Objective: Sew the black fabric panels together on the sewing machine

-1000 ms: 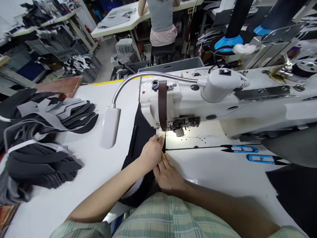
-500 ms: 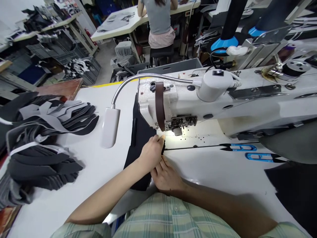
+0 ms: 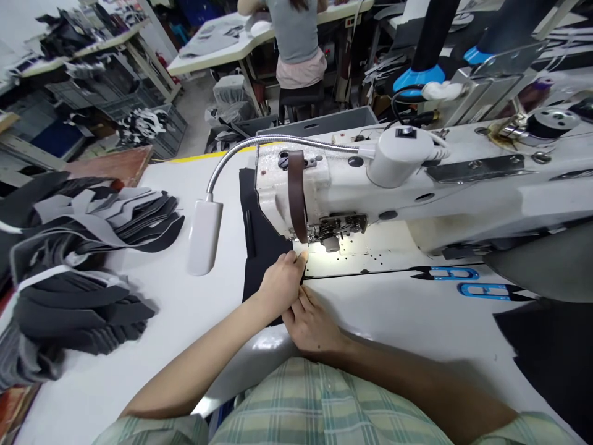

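A piece of black fabric (image 3: 264, 247) lies on the white table, its right edge running in at the needle area of the sewing machine (image 3: 296, 198). My left hand (image 3: 281, 281) is closed on that edge just in front of the lit needle plate, thumb and fingers pressed together. Right behind it, nearer my body, my right hand (image 3: 311, 324) pinches the same edge with its fingers together. The fabric under both hands is partly hidden. A brown strap (image 3: 297, 196) hangs over the machine's head, above my left fingertips.
A gooseneck lamp (image 3: 204, 238) stands over the table left of the fabric. Bundled grey strips (image 3: 88, 296) lie at far left. Two blue thread snips (image 3: 451, 273) and more black fabric (image 3: 551, 358) are at right. A person (image 3: 299, 43) sits at a table beyond the machine.
The black fabric has slid away from me past the needle; its near end has drawn in and more shows behind the machine's head. Both hands keep nearly the same place.
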A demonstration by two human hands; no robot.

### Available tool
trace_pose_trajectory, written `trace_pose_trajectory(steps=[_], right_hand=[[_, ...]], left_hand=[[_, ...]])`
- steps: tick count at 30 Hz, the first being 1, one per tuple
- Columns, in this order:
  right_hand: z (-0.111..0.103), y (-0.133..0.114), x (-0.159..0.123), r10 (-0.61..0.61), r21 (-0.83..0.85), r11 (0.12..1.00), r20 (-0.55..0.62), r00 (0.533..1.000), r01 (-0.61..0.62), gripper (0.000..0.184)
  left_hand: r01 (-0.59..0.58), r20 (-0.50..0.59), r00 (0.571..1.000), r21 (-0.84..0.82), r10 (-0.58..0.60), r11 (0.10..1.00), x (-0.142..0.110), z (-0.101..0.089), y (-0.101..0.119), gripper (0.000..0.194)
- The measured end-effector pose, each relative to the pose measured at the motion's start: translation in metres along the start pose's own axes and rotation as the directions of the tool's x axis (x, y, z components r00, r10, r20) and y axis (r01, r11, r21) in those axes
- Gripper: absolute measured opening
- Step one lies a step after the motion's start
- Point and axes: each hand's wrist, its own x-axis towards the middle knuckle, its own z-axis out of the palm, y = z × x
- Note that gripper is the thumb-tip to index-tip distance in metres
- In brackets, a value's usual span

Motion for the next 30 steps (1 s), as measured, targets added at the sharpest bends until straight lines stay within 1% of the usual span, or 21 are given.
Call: trace_pose_trajectory(steps=[3, 5, 11, 13, 15, 17, 20, 23, 24, 27, 30], right_hand=[[-0.001, 0.000, 0.000, 0.027, 0.025, 0.999, 0.031, 0.999, -0.028, 0.040], [-0.001, 0.000, -0.001, 0.047, 0.007, 0.999, 0.032, 0.998, -0.047, 0.040], [0.001, 0.003, -0.004, 0.101, -0.123, 0.986, -0.106, 0.989, -0.114, 0.038], [0.000, 0.003, -0.003, 0.108, -0.120, 0.985, -0.105, 0.989, -0.120, 0.036], [-0.001, 0.002, -0.002, 0.098, -0.078, 0.992, -0.058, 0.993, -0.103, 0.034], [-0.003, 0.000, 0.000, 0.061, -0.002, 0.998, 0.014, 0.998, -0.061, 0.035], [-0.006, -0.002, 0.006, -0.019, 0.107, 0.994, 0.119, 0.993, 0.006, 0.051], [-0.011, 0.001, 0.013, -0.039, 0.162, 0.987, 0.197, 0.980, 0.007, 0.065], [-0.012, 0.002, 0.016, -0.034, 0.171, 0.985, 0.215, 0.976, -0.004, 0.066], [-0.015, 0.007, 0.022, 0.004, 0.171, 0.984, 0.243, 0.970, -0.047, 0.059], [-0.016, 0.008, 0.026, 0.029, 0.157, 0.985, 0.245, 0.969, -0.069, 0.056]], left_hand=[[-0.003, 0.003, 1.000, 0.026, 0.003, 1.000, 0.000, -0.001, -0.003, 0.049], [0.003, 0.007, 1.000, 0.037, -0.003, 0.999, 0.000, -0.002, -0.005, 0.049], [0.011, 0.013, 1.000, -0.019, -0.011, 1.000, -0.001, -0.001, -0.007, 0.050], [0.008, 0.000, 1.000, -0.049, -0.008, 0.999, -0.001, 0.000, -0.007, 0.048], [0.002, -0.045, 0.999, -0.077, -0.005, 0.997, 0.000, 0.003, -0.008, 0.044], [-0.014, -0.115, 0.993, -0.093, 0.003, 0.996, 0.002, 0.008, -0.010, 0.040], [-0.063, -0.235, 0.971, -0.086, 0.041, 0.994, 0.007, 0.015, -0.016, 0.033], [-0.130, -0.346, 0.934, -0.089, 0.092, 0.987, 0.013, 0.023, -0.023, 0.028], [-0.154, -0.377, 0.920, -0.090, 0.110, 0.984, 0.015, 0.024, -0.025, 0.027], [-0.216, -0.451, 0.877, -0.061, 0.166, 0.975, 0.020, 0.028, -0.030, 0.025], [-0.249, -0.489, 0.845, -0.001, 0.216, 0.969, 0.024, 0.028, -0.033, 0.026]])
